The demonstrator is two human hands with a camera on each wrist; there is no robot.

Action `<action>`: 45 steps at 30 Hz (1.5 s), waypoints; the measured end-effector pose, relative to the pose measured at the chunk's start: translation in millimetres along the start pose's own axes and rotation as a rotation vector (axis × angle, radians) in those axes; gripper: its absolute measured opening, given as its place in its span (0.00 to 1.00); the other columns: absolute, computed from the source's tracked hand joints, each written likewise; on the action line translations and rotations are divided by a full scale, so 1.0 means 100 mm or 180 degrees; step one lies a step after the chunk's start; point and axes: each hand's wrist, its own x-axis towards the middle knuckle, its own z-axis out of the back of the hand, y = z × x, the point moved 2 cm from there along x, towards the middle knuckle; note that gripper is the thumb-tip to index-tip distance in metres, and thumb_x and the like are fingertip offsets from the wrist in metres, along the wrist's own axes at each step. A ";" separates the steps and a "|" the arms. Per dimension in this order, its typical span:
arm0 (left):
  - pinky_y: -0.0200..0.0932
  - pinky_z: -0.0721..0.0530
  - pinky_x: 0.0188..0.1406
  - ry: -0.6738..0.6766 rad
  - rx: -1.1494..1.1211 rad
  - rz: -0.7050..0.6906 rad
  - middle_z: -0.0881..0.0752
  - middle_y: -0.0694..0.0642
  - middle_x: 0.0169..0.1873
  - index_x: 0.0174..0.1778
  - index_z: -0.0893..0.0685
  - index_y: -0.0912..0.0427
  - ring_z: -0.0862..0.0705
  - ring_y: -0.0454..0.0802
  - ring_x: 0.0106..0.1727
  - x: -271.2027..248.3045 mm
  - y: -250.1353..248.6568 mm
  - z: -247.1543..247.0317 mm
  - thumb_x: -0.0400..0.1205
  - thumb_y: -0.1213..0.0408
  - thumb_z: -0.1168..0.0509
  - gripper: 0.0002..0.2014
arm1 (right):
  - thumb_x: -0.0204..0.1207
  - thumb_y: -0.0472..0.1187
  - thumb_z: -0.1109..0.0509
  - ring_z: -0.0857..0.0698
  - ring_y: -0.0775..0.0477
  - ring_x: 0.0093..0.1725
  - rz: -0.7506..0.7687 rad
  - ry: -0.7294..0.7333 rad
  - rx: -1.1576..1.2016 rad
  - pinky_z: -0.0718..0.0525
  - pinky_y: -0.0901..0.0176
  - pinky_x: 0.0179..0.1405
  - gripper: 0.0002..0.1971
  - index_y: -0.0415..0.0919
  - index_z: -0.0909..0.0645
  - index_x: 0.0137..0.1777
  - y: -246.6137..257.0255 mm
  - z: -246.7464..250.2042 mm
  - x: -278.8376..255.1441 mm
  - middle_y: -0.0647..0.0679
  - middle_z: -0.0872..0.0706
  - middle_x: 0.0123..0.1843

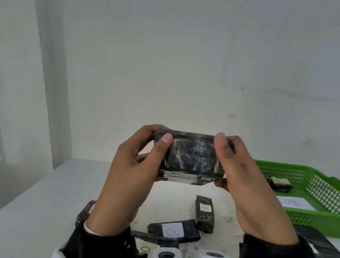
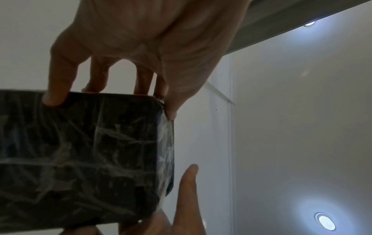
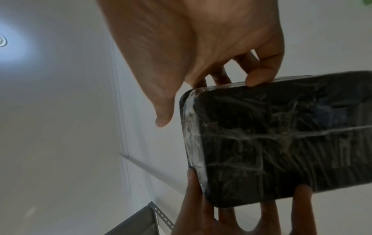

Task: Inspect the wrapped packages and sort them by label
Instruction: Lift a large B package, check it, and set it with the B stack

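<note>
I hold a black package (image 1: 193, 156) wrapped in clear film up in front of me, above the table. My left hand (image 1: 161, 136) grips its left end, thumb on the near face and fingers over the top edge. My right hand (image 1: 225, 145) grips the right end the same way. The face turned toward me shows no label. The left wrist view shows the left hand (image 2: 112, 95) on the package (image 2: 84, 159). In the right wrist view the right hand (image 3: 227, 82) holds the package (image 3: 281, 143) by its rounded corner.
On the white table (image 1: 45, 199) below lie a package labelled A (image 1: 205, 214), one labelled B (image 1: 174, 231) and another B package (image 1: 145, 249). A green basket (image 1: 327, 218) at the right holds a small package (image 1: 279, 182) and a paper label (image 1: 295, 203). A wall stands close behind.
</note>
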 end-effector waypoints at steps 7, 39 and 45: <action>0.51 0.15 0.64 0.0336 0.0256 0.0127 0.16 0.31 0.64 0.65 0.21 0.30 0.15 0.46 0.67 0.01 0.09 0.08 0.70 0.36 0.26 0.27 | 0.69 0.61 0.32 0.21 0.64 0.27 0.0266 -0.0414 0.0090 0.24 0.73 0.29 0.18 0.47 0.19 0.47 0.03 -0.01 -0.01 0.62 0.16 0.33; 0.49 0.16 0.60 0.0246 0.0510 0.0298 0.19 0.44 0.64 0.76 0.37 0.22 0.12 0.28 0.48 0.03 0.13 0.18 0.66 0.40 0.23 0.43 | 0.54 0.75 0.34 0.17 0.66 0.58 -0.0214 -0.0282 -0.0103 0.20 0.56 0.62 0.42 0.72 0.36 0.73 -0.06 0.11 0.03 0.59 0.24 0.70; 0.37 0.17 0.48 0.0076 0.0318 0.0207 0.17 0.45 0.69 0.63 0.16 0.29 0.09 0.42 0.47 0.05 0.12 0.16 0.74 0.33 0.32 0.21 | 0.64 0.69 0.34 0.19 0.76 0.48 0.0098 -0.0055 -0.0215 0.23 0.84 0.40 0.25 0.74 0.20 0.64 0.03 0.06 0.00 0.72 0.23 0.70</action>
